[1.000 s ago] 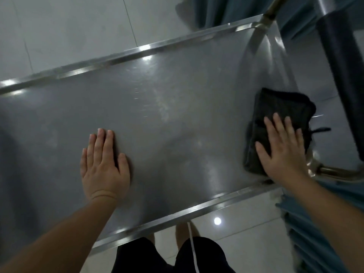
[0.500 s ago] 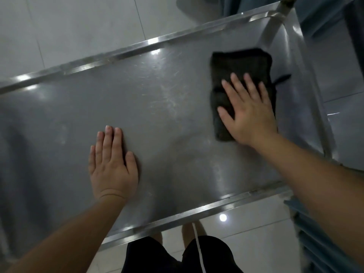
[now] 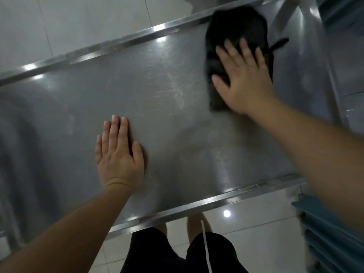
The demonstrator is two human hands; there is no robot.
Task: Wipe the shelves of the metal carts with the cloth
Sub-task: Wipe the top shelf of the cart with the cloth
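A person's right hand [image 3: 244,79], fingers spread flat, presses a dark folded cloth [image 3: 234,32] against the steel shelf [image 3: 167,107] in the upper right of the frame; it pins the cloth rather than clenching it. Within the past second the cloth has travelled from the shelf's near right corner up to its far rail [image 3: 122,42], so this right-hand strip appears wiped, while the broad middle and left seemingly remain. The left hand [image 3: 118,154] stays put, open and palm-down on bare metal at lower centre, grasping nothing. Motion blurs the right hand and cloth. The shelf's left end runs out of frame, and any lower shelves are hidden beneath.
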